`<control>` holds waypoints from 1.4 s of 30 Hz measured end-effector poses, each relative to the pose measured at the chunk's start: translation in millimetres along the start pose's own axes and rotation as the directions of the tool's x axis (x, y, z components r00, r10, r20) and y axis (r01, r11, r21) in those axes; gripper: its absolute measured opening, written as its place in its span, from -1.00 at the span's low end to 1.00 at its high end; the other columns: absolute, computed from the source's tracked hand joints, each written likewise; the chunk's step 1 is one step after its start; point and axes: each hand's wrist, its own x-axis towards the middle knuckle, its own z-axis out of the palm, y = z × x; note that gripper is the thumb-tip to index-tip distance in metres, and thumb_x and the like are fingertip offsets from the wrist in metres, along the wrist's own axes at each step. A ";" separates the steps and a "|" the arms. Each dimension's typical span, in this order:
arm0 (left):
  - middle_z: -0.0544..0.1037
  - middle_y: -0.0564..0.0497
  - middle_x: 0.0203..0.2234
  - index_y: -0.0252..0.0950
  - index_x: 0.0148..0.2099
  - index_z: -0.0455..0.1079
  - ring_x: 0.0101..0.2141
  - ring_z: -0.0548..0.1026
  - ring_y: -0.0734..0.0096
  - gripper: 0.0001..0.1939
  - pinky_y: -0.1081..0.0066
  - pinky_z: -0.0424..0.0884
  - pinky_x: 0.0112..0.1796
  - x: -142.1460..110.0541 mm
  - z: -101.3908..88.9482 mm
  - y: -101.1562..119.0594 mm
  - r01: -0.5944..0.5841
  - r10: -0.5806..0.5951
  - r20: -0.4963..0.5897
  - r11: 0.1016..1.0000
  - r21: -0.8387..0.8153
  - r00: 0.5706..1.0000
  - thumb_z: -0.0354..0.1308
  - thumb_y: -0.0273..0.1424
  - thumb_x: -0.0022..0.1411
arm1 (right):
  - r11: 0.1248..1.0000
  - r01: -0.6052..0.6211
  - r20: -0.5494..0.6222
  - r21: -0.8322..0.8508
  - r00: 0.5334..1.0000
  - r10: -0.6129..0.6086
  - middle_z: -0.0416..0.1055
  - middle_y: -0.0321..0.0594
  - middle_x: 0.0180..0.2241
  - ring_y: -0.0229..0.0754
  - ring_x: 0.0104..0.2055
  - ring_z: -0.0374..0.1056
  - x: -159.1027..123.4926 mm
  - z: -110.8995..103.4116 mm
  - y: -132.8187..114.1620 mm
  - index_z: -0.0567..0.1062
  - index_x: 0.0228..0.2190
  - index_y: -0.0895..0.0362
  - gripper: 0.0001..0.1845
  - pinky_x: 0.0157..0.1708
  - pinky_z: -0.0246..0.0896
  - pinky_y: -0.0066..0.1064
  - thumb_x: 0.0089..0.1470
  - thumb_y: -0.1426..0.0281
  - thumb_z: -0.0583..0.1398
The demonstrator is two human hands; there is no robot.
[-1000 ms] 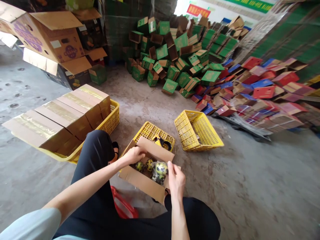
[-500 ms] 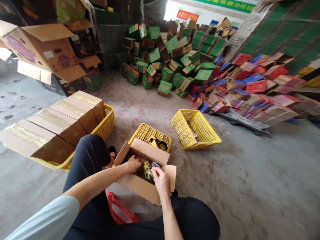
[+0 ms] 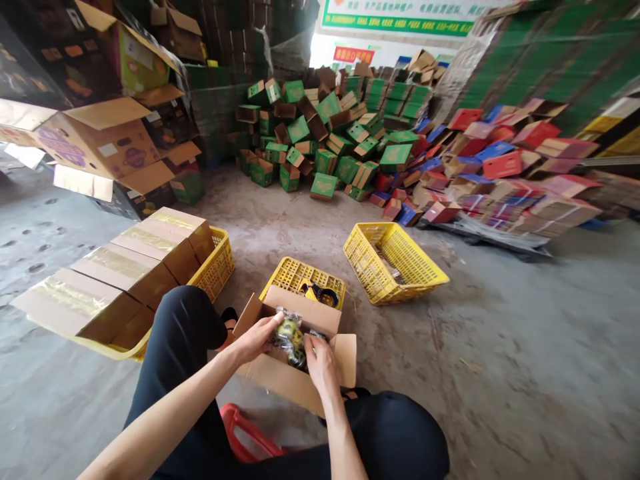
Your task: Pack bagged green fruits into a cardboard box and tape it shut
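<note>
Between my knees stands an open cardboard box (image 3: pixel 281 375) with its flaps spread. My left hand (image 3: pixel 256 339) is closed on a clear-wrapped, yellow-green item with black spots (image 3: pixel 290 331), raised near the box's far flap; its exact kind is unclear. Inside the box's right half, my right hand (image 3: pixel 321 361) has its fingers curled beside a dark plastic-wrapped piece (image 3: pixel 317 335). The fingertips are partly hidden, so what they pinch does not show. More wrapped yellow-and-black pieces (image 3: pixel 297 359) lie lower in the box.
Behind the box, a tape dispenser (image 3: pixel 320 293) rests on an upturned yellow crate (image 3: pixel 286 272). Another yellow crate (image 3: pixel 395 267) stands right; a long one (image 3: pixel 217 270) at left holds taped cartons (image 3: pixel 145 243). A red plastic stool (image 3: pixel 247 433) is below me. Green boxes (image 3: pixel 325 185) are heaped behind.
My left hand has lifted out of the box's left side and now holds up the wrapped spotted item. My right hand stays at the box's right side. The view has tilted up slightly.
</note>
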 end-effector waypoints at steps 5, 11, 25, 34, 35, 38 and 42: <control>0.68 -0.20 -0.17 -0.38 0.10 0.52 -0.24 0.65 0.23 -0.28 0.39 0.55 -0.28 -5.1 15.8 -5.8 -0.025 0.029 0.042 0.995 -0.095 0.999 0.37 0.13 0.17 | 0.918 -0.204 0.216 0.340 0.967 0.135 0.66 -0.07 -0.15 0.06 -0.18 0.57 -2.8 -6.9 -12.4 0.68 -0.11 0.10 -0.27 -0.28 0.53 -0.20 -0.02 -0.25 0.31; 0.69 -0.18 -0.27 -0.42 -0.01 0.58 -0.40 0.62 0.34 -0.27 0.44 0.52 -0.36 -2.2 28.1 -14.5 -0.041 0.040 -0.007 0.996 -0.082 0.999 0.37 0.17 0.14 | 0.905 -0.146 0.186 0.399 0.980 0.077 0.68 -0.13 -0.17 0.09 -0.11 0.57 -5.8 -9.5 -13.4 0.72 -0.20 0.04 -0.50 -0.15 0.52 -0.21 -0.04 -0.05 0.44; 0.67 -0.13 -0.20 -0.36 -0.03 0.60 -0.32 0.62 0.39 -0.47 0.38 0.55 -0.16 -15.2 40.3 -24.3 -0.070 0.082 0.036 0.965 -0.254 0.996 0.59 -0.19 0.03 | 0.697 -0.202 0.112 0.688 0.978 0.174 0.68 -0.15 -0.22 0.07 -0.14 0.58 -7.7 -21.0 -21.5 0.69 -0.36 0.08 -0.65 -0.16 0.53 -0.18 -0.11 0.11 0.51; 0.67 -0.15 -0.26 -0.38 -0.04 0.64 -0.35 0.59 0.34 -0.38 0.43 0.48 -0.26 -19.4 34.8 -17.3 -0.144 0.145 0.009 0.989 -0.045 0.989 0.52 0.01 0.03 | 0.828 -0.197 0.129 0.524 0.980 0.152 0.65 -0.14 -0.04 0.10 -0.04 0.56 -7.2 -24.5 -21.2 0.66 -0.05 0.00 -0.41 -0.19 0.53 -0.22 -0.06 -0.02 0.46; 0.67 -0.15 -0.27 -0.39 -0.04 0.64 -0.34 0.58 0.33 -0.37 0.42 0.47 -0.25 -20.1 34.3 -17.8 -0.150 0.150 0.009 0.988 -0.022 0.989 0.50 0.04 0.05 | 0.836 -0.201 0.143 0.510 0.979 0.148 0.67 -0.14 -0.07 0.10 -0.06 0.57 -6.9 -24.8 -20.7 0.68 -0.07 0.02 -0.43 -0.20 0.53 -0.21 -0.07 -0.02 0.46; 0.67 -0.16 -0.30 -0.40 -0.05 0.66 -0.35 0.57 0.30 -0.35 0.39 0.46 -0.25 -19.4 33.4 -22.0 -0.160 0.160 -0.013 0.987 0.011 0.987 0.43 0.10 0.11 | 0.847 -0.190 0.110 0.496 0.982 0.156 0.69 -0.14 -0.17 0.10 -0.15 0.59 -6.7 -25.1 -19.1 0.71 -0.15 0.05 -0.45 -0.23 0.51 -0.22 -0.12 -0.01 0.49; 0.68 -0.16 -0.29 -0.38 -0.02 0.66 -0.35 0.56 0.30 -0.33 0.40 0.45 -0.26 -14.8 33.0 -29.0 -0.154 0.152 -0.088 0.988 -0.020 0.985 0.42 0.11 0.10 | 0.860 -0.149 0.043 0.489 0.988 0.147 0.69 -0.15 -0.21 0.09 -0.19 0.59 -7.1 -25.0 -17.8 0.72 -0.21 0.05 -0.48 -0.22 0.50 -0.21 -0.13 -0.02 0.49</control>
